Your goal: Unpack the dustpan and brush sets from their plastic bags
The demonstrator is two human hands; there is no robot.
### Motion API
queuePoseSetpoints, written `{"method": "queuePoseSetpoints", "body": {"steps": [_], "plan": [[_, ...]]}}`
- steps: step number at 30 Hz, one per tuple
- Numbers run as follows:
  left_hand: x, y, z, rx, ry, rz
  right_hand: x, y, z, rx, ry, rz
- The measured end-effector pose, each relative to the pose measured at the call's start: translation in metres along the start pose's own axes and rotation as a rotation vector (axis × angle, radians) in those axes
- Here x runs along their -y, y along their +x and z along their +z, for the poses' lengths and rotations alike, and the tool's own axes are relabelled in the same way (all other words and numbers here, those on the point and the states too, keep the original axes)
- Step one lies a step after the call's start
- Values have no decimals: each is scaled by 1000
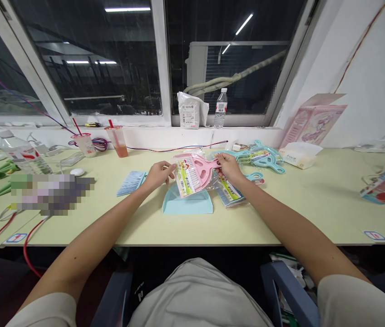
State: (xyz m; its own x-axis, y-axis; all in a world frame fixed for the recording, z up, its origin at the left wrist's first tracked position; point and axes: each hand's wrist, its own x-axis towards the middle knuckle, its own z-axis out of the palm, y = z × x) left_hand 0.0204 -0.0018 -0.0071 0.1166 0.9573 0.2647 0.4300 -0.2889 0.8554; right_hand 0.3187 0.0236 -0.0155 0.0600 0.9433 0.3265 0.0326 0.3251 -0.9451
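The right hand (pixel 228 168) grips the handles of one pink plastic dustpan-and-brush set (pixel 201 170) in clear wrap while the left hand (pixel 160 175) pinches its left side, above the middle of the pale-yellow desk (pixel 315 204), partly hiding one pale-blue plastic dustpan (pixel 187 204) toward the front edge. One blue-bristled brush (pixel 131 183) lies left; bagged, mostly blue sets (pixel 235 195) lie right. Two lidded cups with red straws (pixel 86 145) stand along the back edge, a white tissue box (pixel 299 155) reading "Face" farther right.
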Motion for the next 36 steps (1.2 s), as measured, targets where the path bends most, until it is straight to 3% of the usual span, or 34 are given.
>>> {"method": "queuePoseSetpoints", "body": {"steps": [9, 14, 18, 21, 25, 31, 36], "plan": [[-1, 3, -1, -71, -262, -87, 9, -9, 5, 42, -19, -20], [16, 23, -31, -32, -411, -127, 8, 3, -5, -87, -10, -17], [37, 42, -62, -292, -438, -183, 5, 21, -25, -248, 39, 23], [53, 55, -75, -453, -463, -268, 1, 31, -39, -335, 56, 45], [68, 66, -73, -551, -470, -298, -6, 38, -49, -383, 52, 55], [69, 71, -64, -466, -375, -239, -6, 36, -48, -372, 31, 72], [73, 85, -58, -442, -321, -287, -7, 36, -48, -342, 25, 67]]}}
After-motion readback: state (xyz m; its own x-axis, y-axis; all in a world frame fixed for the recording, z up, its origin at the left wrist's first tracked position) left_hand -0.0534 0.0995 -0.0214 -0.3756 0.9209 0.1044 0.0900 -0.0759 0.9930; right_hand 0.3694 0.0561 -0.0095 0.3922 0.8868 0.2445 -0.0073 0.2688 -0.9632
